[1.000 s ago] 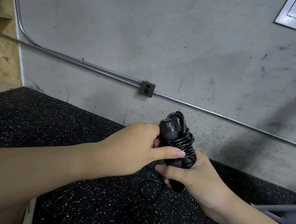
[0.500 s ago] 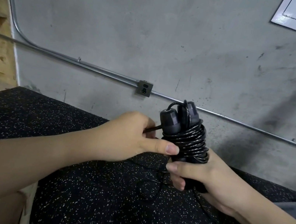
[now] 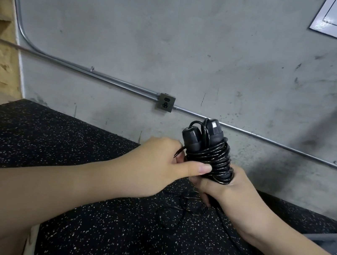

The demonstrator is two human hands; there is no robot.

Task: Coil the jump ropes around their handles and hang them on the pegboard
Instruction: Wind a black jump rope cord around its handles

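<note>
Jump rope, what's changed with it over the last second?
The jump rope has been lifted and tilted so both handle tops show. The left hand slid off the bundle's top and now pinches the loose cord beside it. The right hand still grips the handles from below; slack cord still lies on the floor.

The black jump rope with its two plastic handles [image 3: 206,148] stands upright at centre, held above the black speckled rubber floor mat [image 3: 72,145]. The right hand [image 3: 225,193] grips the handles from below; the left hand [image 3: 157,165] lies just left of them, its thumb touching the coils. A loose loop of rope [image 3: 170,218] lies on the mat beneath the hands. Behind runs the grey concrete wall [image 3: 177,40], with a metal conduit pipe [image 3: 104,77] and a small metal outlet box [image 3: 166,102] on it.
</note>
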